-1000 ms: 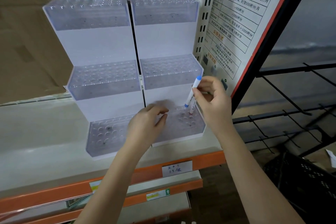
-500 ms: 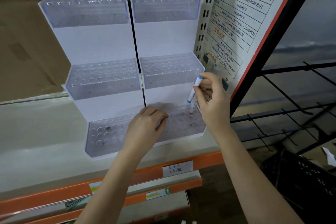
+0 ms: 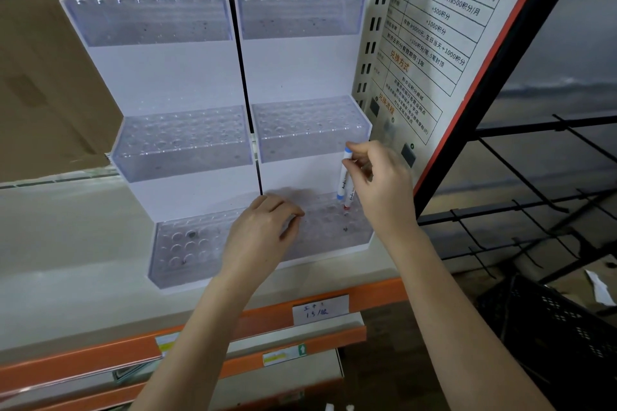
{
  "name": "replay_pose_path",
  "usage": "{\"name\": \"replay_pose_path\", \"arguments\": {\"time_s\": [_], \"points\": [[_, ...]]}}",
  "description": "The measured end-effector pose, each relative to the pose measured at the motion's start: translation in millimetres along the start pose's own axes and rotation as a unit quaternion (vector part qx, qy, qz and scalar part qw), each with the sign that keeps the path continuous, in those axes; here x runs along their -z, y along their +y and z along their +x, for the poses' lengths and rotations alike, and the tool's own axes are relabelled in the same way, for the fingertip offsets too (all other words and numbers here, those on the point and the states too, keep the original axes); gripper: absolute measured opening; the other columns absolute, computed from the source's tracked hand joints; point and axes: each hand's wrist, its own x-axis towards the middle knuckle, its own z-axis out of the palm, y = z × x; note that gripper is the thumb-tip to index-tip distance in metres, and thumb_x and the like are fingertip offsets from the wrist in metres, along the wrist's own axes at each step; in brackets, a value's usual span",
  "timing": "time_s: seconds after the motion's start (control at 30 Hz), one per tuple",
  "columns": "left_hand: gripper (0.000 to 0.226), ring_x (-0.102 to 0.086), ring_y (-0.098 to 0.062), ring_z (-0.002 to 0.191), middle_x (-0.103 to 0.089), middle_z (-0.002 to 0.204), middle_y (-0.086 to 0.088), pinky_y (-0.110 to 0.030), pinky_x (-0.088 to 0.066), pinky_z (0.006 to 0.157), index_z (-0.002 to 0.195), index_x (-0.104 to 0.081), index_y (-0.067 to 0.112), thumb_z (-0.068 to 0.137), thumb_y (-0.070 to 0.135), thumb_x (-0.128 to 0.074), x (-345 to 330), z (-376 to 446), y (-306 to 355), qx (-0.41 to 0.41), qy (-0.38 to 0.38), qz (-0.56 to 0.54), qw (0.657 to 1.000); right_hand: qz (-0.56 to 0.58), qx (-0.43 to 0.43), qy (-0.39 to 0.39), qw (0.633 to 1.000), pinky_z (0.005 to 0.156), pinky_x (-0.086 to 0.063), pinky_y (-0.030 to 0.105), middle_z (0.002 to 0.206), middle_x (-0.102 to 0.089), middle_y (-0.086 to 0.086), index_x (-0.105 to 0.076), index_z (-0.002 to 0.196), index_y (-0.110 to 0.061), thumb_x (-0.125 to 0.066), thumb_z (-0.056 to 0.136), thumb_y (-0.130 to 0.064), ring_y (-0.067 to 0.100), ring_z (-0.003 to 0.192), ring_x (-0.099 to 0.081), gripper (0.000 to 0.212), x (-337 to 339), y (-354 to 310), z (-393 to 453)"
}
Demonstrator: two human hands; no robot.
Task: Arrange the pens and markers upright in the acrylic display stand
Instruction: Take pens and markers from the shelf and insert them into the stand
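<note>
**Markers lowered to the bottom tier's holes**

Head view: the right hand (image 3: 380, 190) pinches two slim white markers, one blue-capped (image 3: 344, 173) and one red-tipped (image 3: 348, 198), its grip clamped on their upper barrels. Compared with a second ago, the pair has come down and stands closer to upright; the red tip now sits at a hole in the back right corner of the clear acrylic tiered display stand (image 3: 310, 130), on its lowest tier. Whether it has entered the hole I cannot tell. The left hand (image 3: 263, 233) rests on that same tier with loosely curled fingers holding nothing, apparently steadying it. Every other hole looks unfilled, so the task is barely begun.
</note>
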Motion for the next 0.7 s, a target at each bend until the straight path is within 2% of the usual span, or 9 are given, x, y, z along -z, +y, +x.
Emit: {"name": "replay_pose_path", "arguments": {"time_s": [0.17, 0.3, 0.37, 0.47, 0.57, 0.7], "points": [[0.010, -0.052, -0.012, 0.086, -0.065, 0.086, 0.004, -0.021, -0.040, 0.061, 0.082, -0.071, 0.018, 0.077, 0.009, -0.071, -1, 0, 0, 0.010, 0.000, -0.010, 1.000, -0.013, -0.003, -0.003, 1.000, 0.071, -0.037, 0.013, 0.090, -0.067, 0.002, -0.063, 0.090, 0.001, -0.068, 0.079, 0.002, 0.023, 0.077, -0.059, 0.013, 4, -2, 4], [0.011, -0.057, -0.015, 0.084, -0.066, 0.086, 0.004, -0.021, -0.040, 0.061, 0.082, -0.071, 0.018, 0.076, 0.008, -0.073, -1, 0, 2, 0.016, -0.004, -0.004, 1.000, -0.006, -0.011, -0.004, 1.000, 0.071, -0.037, 0.013, 0.085, -0.044, -0.022, -0.064, 0.091, 0.002, -0.069, 0.078, 0.003, 0.018, 0.078, -0.056, 0.013, 7, -6, 5], [0.011, -0.057, -0.015, 0.084, -0.066, 0.086, 0.005, -0.021, -0.040, 0.060, 0.082, -0.071, 0.018, 0.076, 0.008, -0.073, 0, 0, 2, 0.017, -0.003, -0.003, 1.000, -0.005, -0.021, -0.012, 1.000, 0.069, -0.039, 0.017, 0.080, -0.038, -0.030, -0.064, 0.091, 0.001, -0.069, 0.079, 0.000, 0.018, 0.079, -0.056, 0.013, 8, -6, 7], [0.011, -0.060, -0.018, 0.084, -0.066, 0.087, 0.003, -0.025, -0.044, 0.059, 0.083, -0.072, 0.017, 0.077, 0.008, -0.073, 0, 0, 3, 0.017, -0.004, -0.001, 1.000, -0.028, -0.030, -0.034, 0.999, 0.068, -0.038, 0.022, 0.072, -0.043, -0.023, -0.063, 0.082, -0.001, -0.072, 0.078, -0.004, 0.022, 0.076, -0.055, 0.010, 3, -1, 6], [0.009, -0.061, -0.021, 0.082, -0.066, 0.086, 0.002, -0.023, -0.043, 0.060, 0.083, -0.072, 0.016, 0.078, 0.009, -0.073, 1, -1, 2, 0.010, -0.004, 0.005, 1.000, -0.040, -0.017, -0.047, 0.998, 0.067, -0.040, 0.023, 0.077, -0.061, 0.003, -0.059, 0.077, -0.001, -0.073, 0.075, 0.000, 0.026, 0.079, -0.056, 0.014, -5, 7, -6], [0.007, -0.061, -0.020, 0.082, -0.066, 0.085, 0.002, -0.021, -0.041, 0.061, 0.083, -0.072, 0.016, 0.079, 0.010, -0.071, 2, -1, 3, 0.008, -0.004, 0.005, 1.000, -0.045, -0.010, -0.049, 0.998, 0.067, -0.044, 0.025, 0.083, -0.064, 0.008, -0.059, 0.080, -0.002, -0.072, 0.076, 0.001, 0.025, 0.083, -0.057, 0.013, -6, 10, -10]]}}
